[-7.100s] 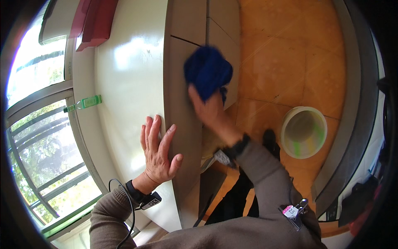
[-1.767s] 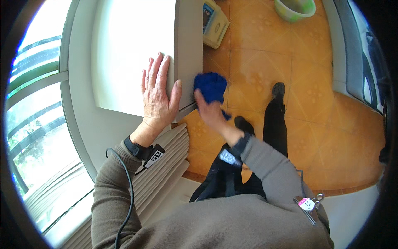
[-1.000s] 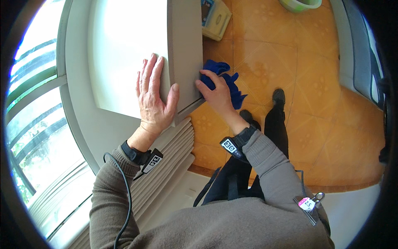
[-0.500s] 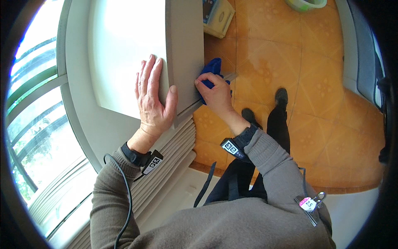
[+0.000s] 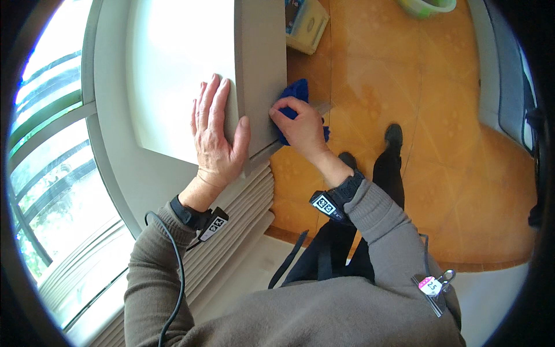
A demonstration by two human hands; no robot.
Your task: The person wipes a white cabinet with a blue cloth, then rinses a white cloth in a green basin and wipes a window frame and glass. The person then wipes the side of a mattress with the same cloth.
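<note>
My left hand [image 5: 219, 136] lies flat, fingers stretched out, on the pale top of a white cabinet [image 5: 173, 110], close to its right edge. Against the cabinet's grey-looking side face [image 5: 263, 63], my right hand [image 5: 303, 130] is closed, thumb and forefinger pinched together, on a bunched blue cloth [image 5: 296, 89]. The cloth sticks out above and below that hand, pressed near the edge of the side face. Part of it is hidden under the palm and fingers.
A barred window [image 5: 58, 139] runs along the left. Below the cabinet is a ribbed white panel [image 5: 231, 231]. A cream box [image 5: 309, 29] and a green basin [image 5: 428, 6] stand on the orange tiled floor [image 5: 370, 75]. A grey padded piece of furniture [image 5: 503, 69] is at right.
My right hand has shifted very slightly left with the cloth, and the cloth's lower flap shows a little more to its right. My left hand rests in the same place on the cabinet.
</note>
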